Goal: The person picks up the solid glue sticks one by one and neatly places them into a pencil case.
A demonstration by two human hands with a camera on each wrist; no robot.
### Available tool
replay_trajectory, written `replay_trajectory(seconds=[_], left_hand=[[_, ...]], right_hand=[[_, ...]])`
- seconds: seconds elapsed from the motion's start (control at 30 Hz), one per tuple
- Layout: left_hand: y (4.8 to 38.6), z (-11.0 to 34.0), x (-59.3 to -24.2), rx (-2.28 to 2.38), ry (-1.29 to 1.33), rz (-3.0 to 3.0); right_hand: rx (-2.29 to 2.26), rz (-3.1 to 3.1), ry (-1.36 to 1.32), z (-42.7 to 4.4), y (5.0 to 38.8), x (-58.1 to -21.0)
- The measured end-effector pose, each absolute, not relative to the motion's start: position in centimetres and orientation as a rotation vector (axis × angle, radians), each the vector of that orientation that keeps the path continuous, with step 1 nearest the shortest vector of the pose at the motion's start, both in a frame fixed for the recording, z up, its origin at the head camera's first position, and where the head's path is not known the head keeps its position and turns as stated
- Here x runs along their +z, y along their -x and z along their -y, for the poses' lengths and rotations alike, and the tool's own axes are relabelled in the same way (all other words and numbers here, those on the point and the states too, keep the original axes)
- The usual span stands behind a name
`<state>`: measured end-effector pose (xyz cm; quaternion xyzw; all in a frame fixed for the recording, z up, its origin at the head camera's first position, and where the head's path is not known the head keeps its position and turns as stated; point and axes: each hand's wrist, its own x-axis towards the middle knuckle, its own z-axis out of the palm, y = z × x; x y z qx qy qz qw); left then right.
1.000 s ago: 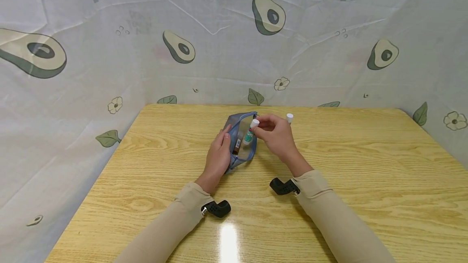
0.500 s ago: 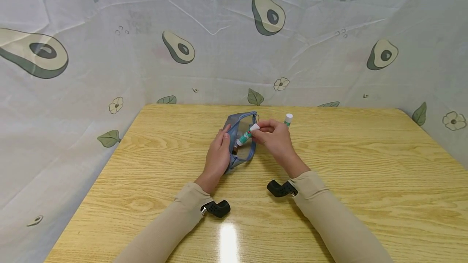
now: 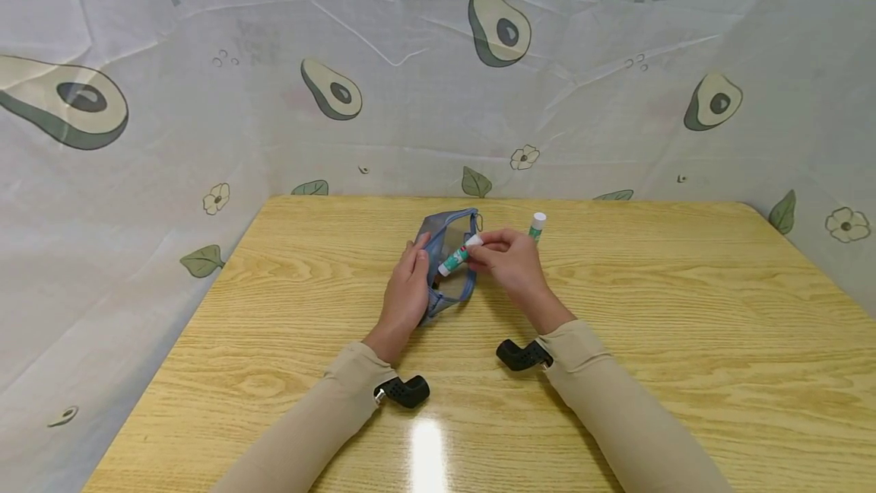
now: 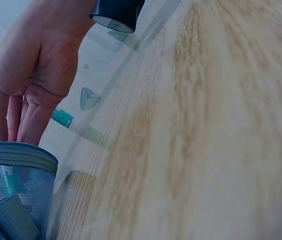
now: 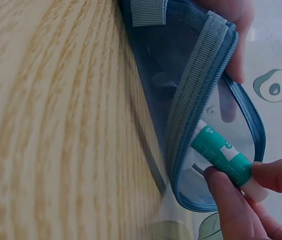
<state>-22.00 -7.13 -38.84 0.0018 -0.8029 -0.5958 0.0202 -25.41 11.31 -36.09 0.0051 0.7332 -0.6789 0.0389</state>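
My left hand (image 3: 405, 287) grips the side of a blue-grey mesh zipper pouch (image 5: 153, 65), with the thumb by its rim. The pouch gapes towards my right hand (image 3: 515, 261). Between thumb and fingers, my right hand pinches the white end of a green and white glue stick (image 5: 226, 152). Its other end points down and left inside the pouch mouth. Beneath it, a small dark brown item (image 3: 436, 280) shows in the pouch, mostly hidden. Just behind my right hand a second glue stick (image 3: 537, 225) stands upright on the table, its lower part covered by the hand.
A wood-grain table (image 3: 650, 310) spreads out around the pouch. Behind it hangs a pale cloth (image 3: 404, 135) printed with avocados and leaves. Black camera mounts (image 3: 523, 354) stick out from both sleeves.
My right hand has moved slightly down and left. The glue stick in it has tilted from steep to slanted, its lower end further left over the brown item. My left hand has barely moved.
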Motion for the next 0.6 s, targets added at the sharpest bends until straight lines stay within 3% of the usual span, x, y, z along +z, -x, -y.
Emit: replay_trajectory(seconds=[0.6], left_hand=[[21.69,7.10,-38.64,-1.926,-0.004,2.451]], right_hand=[[-2.109,-2.127,-0.107,-11.01,25.31,-36.72]])
